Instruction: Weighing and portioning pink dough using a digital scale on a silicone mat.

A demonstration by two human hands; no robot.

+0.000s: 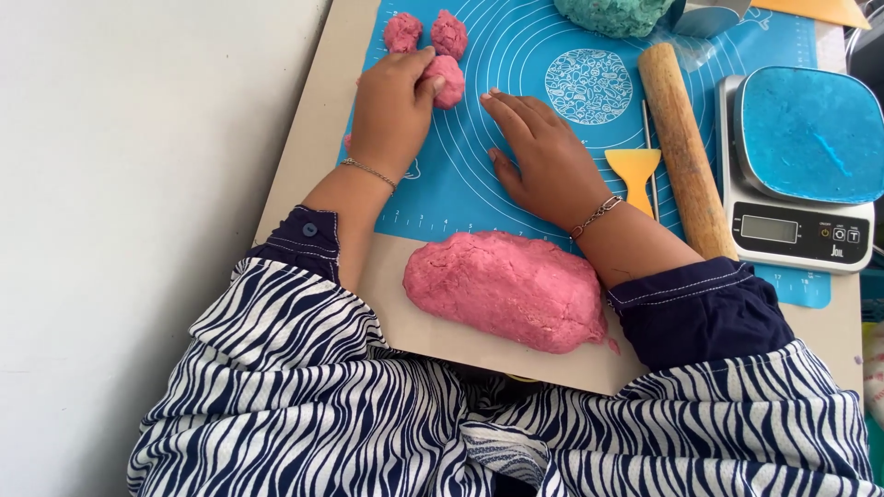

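wall (pixel 138 184): plain white, left | table (pixel 304 138): beige | light: bright, even

Left hand (pixel 391 106) grips a pink dough ball (pixel 448 81) at eleven o'clock; right hand (pixel 543 161) rests flat on the blue silicone mat (pixel 516 55).

A small pink dough ball (pixel 446 81) lies on the blue mat, two more at twelve o'clock.

Both my arms reach forward, sleeves pushed up to the elbows. My left hand (pixel 394 110) curls, its fingers (pixel 425 85) bent in a light grip. My right hand (pixel 543 156) lies flat, palm down, fingers spread, a bracelet on each wrist.
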